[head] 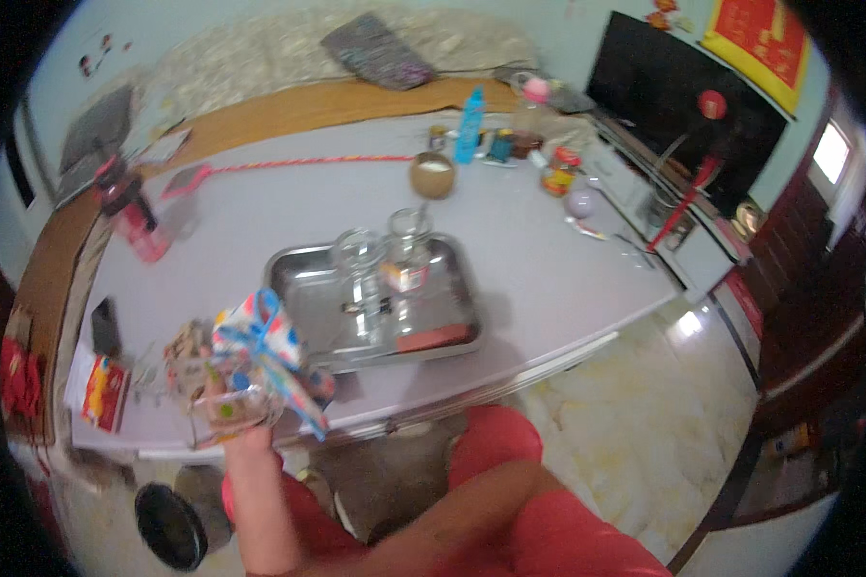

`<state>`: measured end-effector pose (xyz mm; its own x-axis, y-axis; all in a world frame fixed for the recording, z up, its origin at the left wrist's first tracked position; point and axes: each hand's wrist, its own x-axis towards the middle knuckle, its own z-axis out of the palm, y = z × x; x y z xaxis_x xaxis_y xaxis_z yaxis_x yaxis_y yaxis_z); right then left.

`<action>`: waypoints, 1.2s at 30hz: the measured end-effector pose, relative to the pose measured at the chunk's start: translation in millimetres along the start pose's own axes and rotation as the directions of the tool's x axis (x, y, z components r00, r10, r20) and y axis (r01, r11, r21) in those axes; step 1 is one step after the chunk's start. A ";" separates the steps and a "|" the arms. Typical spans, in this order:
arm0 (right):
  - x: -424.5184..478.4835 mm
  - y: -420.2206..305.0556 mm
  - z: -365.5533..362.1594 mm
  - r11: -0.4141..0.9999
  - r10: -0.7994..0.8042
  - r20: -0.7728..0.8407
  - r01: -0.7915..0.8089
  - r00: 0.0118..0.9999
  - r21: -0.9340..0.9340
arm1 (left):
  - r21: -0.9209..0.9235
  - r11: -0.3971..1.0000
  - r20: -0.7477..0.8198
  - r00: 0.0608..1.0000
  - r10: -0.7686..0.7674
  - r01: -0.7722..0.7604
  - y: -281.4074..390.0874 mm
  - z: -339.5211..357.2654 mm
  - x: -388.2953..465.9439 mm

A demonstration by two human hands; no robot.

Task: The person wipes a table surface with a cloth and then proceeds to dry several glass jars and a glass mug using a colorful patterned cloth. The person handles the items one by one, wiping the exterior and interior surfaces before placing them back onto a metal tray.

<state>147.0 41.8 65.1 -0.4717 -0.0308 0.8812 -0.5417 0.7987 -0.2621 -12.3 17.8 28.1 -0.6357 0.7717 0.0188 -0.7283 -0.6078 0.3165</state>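
My left hand (232,415), blurred, reaches over the near left edge of the table. It holds a clear see-through container (249,400) with coloured dots. Right beside it is a white polka-dotted cloth (249,324) with a blue ribbon tie; whether my hand touches the cloth I cannot tell. To the right, a stainless steel tray (314,353) bears two clear glass jars, a left jar (359,270) and a labelled right jar (408,252). A flat reddish piece (433,337) lies at the tray's near right. My right hand is out of view; only its bent arm shows.
A red and yellow box (106,393) and a dark phone-like object (105,326) lie at the left. Behind stand a pink bottle (141,231), a fly swatter (187,180), a round brown container (433,177) and a blue bottle (470,128). A black bin (169,526) is on the floor.
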 end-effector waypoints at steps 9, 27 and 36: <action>16.6 1.7 21.8 0.985 0.014 -0.029 -0.009 0.999 0.173 | 0.212 0.975 0.226 0.968 -0.110 0.062 -2.2 -30.4 9.5; 31.0 -34.7 25.7 0.940 -0.013 0.181 -0.049 0.983 0.338 | 0.186 0.981 0.043 0.998 0.053 -0.060 11.3 -3.9 -9.0; 25.0 32.6 -12.4 0.933 0.314 -0.328 -0.354 0.891 -0.069 | 0.135 0.990 -0.035 0.999 -0.033 0.037 1.8 11.2 -22.1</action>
<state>126.3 74.5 83.5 -0.3620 0.4204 0.8320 -0.2906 0.7972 -0.5292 3.3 1.8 38.8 -0.6202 0.7840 -0.0251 -0.7103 -0.5478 0.4421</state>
